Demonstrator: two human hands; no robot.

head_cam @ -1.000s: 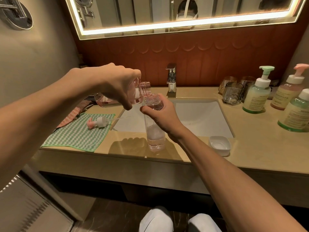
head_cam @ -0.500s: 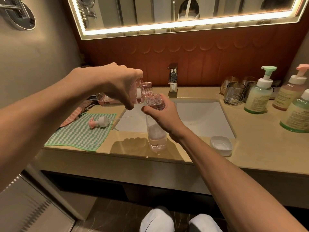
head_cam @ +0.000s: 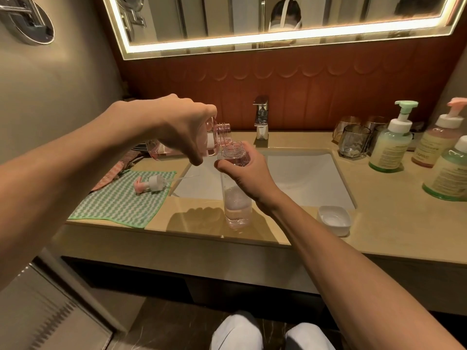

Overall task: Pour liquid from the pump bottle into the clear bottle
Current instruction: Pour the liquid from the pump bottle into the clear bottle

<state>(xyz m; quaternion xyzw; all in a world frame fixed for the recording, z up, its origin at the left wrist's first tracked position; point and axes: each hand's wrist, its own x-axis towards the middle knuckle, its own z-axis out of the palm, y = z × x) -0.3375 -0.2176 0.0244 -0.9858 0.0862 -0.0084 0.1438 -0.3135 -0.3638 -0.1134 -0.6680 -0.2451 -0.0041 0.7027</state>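
Note:
My left hand (head_cam: 182,127) grips the pink pump bottle (head_cam: 219,137), pump removed, and tips it on its side so its threaded neck hangs over the mouth of the clear bottle (head_cam: 237,208). The clear bottle stands upright on the counter (head_cam: 394,223) in front of the sink, with pale pink liquid and foam in its lower part. My right hand (head_cam: 249,176) is wrapped around its upper part just below the neck. The bottle's pink-and-white pump head (head_cam: 150,184) lies on a green checked cloth (head_cam: 121,200) to the left.
A white sink (head_cam: 308,178) with a chrome tap (head_cam: 261,117) lies behind the bottles. A small white dish (head_cam: 333,219) sits on the counter's front right. Glass tumblers (head_cam: 353,141) and three pump bottles (head_cam: 391,145) stand at the right. A lit mirror hangs above.
Both hands and both bottles have held almost the same pose. The liquid level in the clear bottle looks about the same.

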